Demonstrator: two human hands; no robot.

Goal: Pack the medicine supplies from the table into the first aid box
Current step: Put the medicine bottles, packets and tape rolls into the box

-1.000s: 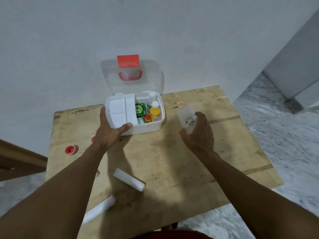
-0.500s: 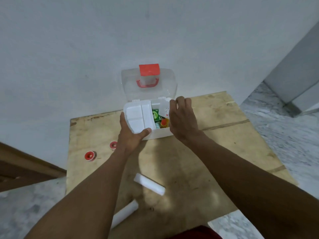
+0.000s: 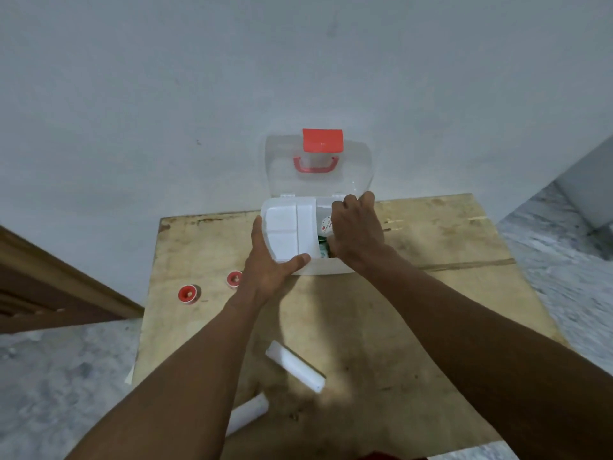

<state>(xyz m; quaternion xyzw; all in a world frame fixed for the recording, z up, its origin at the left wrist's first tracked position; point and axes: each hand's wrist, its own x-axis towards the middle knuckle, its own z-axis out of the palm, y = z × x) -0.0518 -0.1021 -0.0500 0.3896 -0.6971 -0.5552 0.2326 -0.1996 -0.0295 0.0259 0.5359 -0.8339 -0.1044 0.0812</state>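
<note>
Head view had the right hand (image 3: 356, 234) curled round the small container (image 3: 326, 224), low in the first aid box (image 3: 325, 267), right side; left hand (image 3: 268, 263) clamped its corner.

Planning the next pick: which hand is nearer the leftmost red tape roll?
Left. The left hand grips the box corner, just right of the roll; the right hand is inside the box, farther right.

white box (image 3: 318, 267), red latch (image 3: 322, 140), red-capped rolls (image 3: 188, 294)

dim, soft overhead light, faint arm shadows on the table (image 3: 431, 293), wide-angle bending at blurry edges.
</note>
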